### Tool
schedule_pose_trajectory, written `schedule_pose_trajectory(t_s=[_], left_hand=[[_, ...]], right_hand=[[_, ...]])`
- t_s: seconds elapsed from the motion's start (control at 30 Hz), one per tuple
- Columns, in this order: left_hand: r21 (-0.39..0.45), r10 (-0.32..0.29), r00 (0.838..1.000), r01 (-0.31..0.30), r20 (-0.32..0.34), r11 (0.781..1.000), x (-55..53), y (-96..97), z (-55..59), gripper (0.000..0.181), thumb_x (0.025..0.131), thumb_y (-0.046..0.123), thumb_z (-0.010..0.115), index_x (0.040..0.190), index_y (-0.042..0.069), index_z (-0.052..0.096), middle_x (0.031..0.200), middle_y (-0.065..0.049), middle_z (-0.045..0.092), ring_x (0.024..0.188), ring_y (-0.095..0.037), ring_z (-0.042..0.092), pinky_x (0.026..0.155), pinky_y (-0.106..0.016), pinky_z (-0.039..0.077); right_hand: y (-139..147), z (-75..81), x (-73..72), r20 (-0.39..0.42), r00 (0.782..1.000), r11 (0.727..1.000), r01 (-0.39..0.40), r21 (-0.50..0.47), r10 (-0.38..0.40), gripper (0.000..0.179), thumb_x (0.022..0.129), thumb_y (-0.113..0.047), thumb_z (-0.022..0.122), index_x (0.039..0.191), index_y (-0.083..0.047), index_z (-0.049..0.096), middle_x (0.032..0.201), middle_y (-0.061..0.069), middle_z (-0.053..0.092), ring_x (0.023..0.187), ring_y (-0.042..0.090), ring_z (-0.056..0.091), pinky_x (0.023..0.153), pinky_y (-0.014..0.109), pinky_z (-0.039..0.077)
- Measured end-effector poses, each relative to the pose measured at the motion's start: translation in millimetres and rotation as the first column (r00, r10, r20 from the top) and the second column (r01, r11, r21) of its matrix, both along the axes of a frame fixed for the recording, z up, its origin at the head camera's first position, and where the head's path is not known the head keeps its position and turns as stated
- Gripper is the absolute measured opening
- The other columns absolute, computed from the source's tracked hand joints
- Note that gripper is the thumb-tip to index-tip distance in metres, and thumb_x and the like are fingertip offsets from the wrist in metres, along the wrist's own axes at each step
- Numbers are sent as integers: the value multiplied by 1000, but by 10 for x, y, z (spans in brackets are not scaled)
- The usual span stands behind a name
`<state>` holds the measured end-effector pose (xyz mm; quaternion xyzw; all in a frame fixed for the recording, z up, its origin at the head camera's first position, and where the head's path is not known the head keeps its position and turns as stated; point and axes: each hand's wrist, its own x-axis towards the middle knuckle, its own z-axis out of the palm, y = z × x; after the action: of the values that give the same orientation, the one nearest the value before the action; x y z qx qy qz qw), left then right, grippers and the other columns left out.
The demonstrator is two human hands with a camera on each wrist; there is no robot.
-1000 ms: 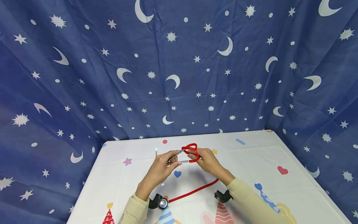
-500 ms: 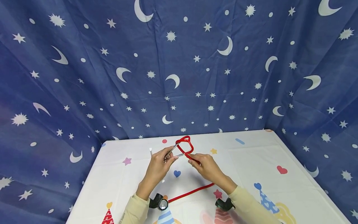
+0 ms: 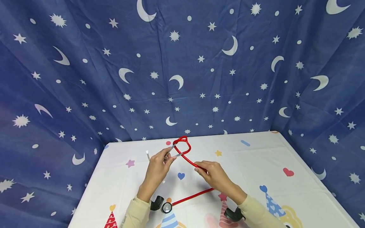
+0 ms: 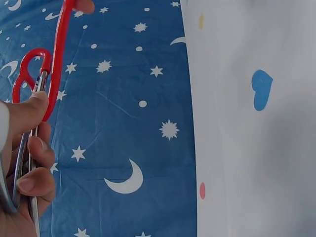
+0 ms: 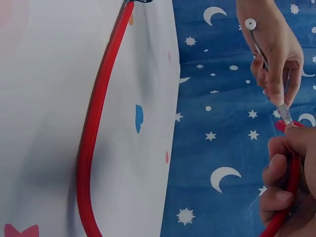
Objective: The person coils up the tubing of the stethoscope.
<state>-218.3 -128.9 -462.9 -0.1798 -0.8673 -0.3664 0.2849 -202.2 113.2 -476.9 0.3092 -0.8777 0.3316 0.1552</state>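
Observation:
A red stethoscope is stretched between both hands above the table. My left hand (image 3: 157, 167) grips its metal ear tubes (image 4: 33, 163), with the thumb and curled fingers around them. One white ear tip (image 5: 251, 24) sticks out past that hand. The red tubing (image 3: 188, 160) loops beyond the left fingers, then runs down to my right hand (image 3: 215, 175), which pinches it between thumb and fingers. From there the tube hangs and lies along the cloth to the round metal chest piece (image 3: 166, 207), near the left wrist.
A white tablecloth (image 3: 253, 158) printed with hearts, stars and party hats covers the table. Behind and at the sides hangs a blue curtain (image 3: 199, 79) with moons and stars. Black wrist mounts (image 3: 234, 214) sit under the sleeves.
My left hand has moved left with the ear tubes. My right hand has slid from the red loop down along the tubing, and the hands are farther apart. The chest piece stays put.

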Motion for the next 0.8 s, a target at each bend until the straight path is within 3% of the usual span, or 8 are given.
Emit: schedule_pose_trajectory(t_s=[0.17, 0.43, 0.6, 0.8], left_hand=[[-19, 12, 1000, -12, 10, 1000, -23, -37, -23, 37, 81, 13, 80, 114, 1, 67, 74, 0, 62, 62, -6, 53, 56, -19, 47], [-16, 32, 999, -33, -27, 999, -58, -180, 2, 38, 80, 11, 81, 113, 0, 68, 74, -1, 62, 62, -7, 52, 55, -21, 46], [-21, 45, 999, -46, -24, 999, -73, -218, 16, 38, 81, 11, 80, 115, 0, 68, 75, -2, 63, 62, -6, 52, 55, -21, 45], [-45, 55, 998, -55, 0, 997, -56, -189, 50, 32, 82, 12, 79, 109, 2, 67, 75, -1, 62, 62, -7, 51, 55, -22, 46]], right_hand=[[24, 35, 61, -22, 1000, 1000, -10, -28, 10, 19, 92, -19, 69, 106, -7, 73, 81, -7, 68, 62, -3, 44, 53, 13, 41], [75, 178, 183, 90, 996, 998, -10, -56, 15, 18, 95, -18, 66, 104, -5, 72, 75, -6, 64, 57, -4, 39, 48, 15, 39], [112, 267, 240, 117, 993, 998, -19, -54, 25, 19, 95, -19, 65, 105, -5, 72, 76, -7, 63, 57, -4, 40, 48, 15, 39], [152, 398, 270, 14, 1000, 995, -19, -97, 21, 14, 93, -13, 67, 104, -6, 72, 71, -12, 56, 56, -5, 38, 46, 14, 37]])
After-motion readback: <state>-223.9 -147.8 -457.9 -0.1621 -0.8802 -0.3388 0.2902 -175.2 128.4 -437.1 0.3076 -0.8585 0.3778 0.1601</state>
